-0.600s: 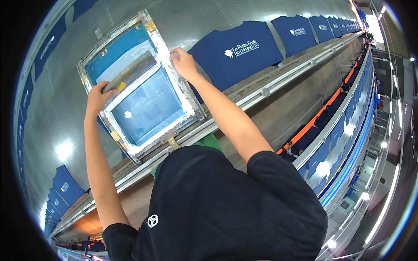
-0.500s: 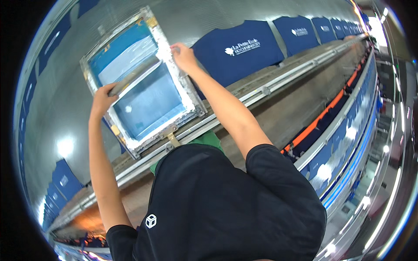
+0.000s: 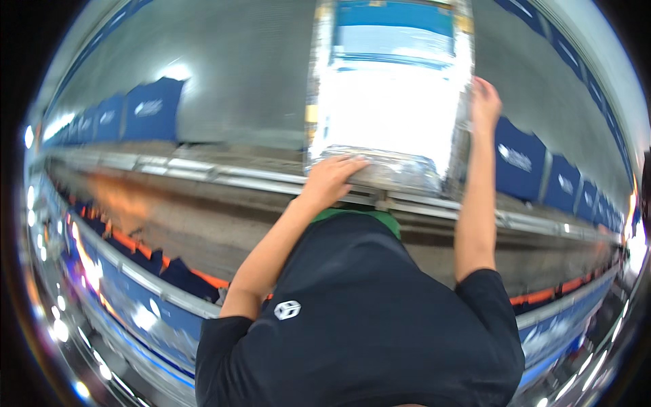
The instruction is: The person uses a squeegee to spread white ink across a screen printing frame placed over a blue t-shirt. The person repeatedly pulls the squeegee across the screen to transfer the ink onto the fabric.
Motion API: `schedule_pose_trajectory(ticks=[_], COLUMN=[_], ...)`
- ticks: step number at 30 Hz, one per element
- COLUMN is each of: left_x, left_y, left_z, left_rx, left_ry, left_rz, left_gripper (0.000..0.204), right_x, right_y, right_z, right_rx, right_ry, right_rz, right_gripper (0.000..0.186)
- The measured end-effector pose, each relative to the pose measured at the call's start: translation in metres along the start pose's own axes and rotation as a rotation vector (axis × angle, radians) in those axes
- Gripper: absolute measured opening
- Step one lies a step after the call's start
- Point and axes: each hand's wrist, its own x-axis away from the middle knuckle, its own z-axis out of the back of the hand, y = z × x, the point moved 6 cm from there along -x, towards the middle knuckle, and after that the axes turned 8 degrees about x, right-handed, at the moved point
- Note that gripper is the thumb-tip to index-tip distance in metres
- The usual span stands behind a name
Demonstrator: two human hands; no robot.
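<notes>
A screen-printing frame (image 3: 462,88) with a taped, worn rim lies before me, its mesh glaring white and a blue band showing at the far end. My left hand (image 3: 331,180) is at its near-left corner, fingers closed over the left end of a greyish squeegee (image 3: 397,169) along the near edge. Blur and glare obscure where squeegee and rim meet. My right hand (image 3: 485,105) grips the frame's right side, fingers curled at the rim.
Navy printed shirt pieces (image 3: 153,108) lie in a row on the long grey table to the left, and more navy pieces (image 3: 519,159) to the right. A metal rail (image 3: 224,178) runs along the table's near edge. Behind me stands another table with orange edging (image 3: 210,278).
The frame has come round from a slant to nearly straight ahead as my view turned. The squeegee went from mid-mesh to the near end with my left hand. My right hand stays on the frame.
</notes>
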Motion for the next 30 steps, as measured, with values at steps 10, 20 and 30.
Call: schedule_pose_trajectory(ticks=[10,20,30], left_x=[0.149,0.277,0.323], left_y=[-0.221,-0.465,-0.541], left_z=[0.281,0.54,0.615], left_rx=[-0.333,-0.382,-0.533], left_ry=[0.205,0.053,-0.12], left_rz=[0.204,0.406,0.33], left_gripper=[0.042,0.037,0.057], right_x=[0.141,0.313,0.372], right_y=[-0.228,-0.419,-0.476], right_z=[-0.284,-0.587,-0.652], right_rx=[-0.238,-0.201,-0.245], right_ry=[-0.134,-0.092,-0.12], right_rz=[0.093,0.042,-0.095], right_gripper=[0.022,0.021,0.021])
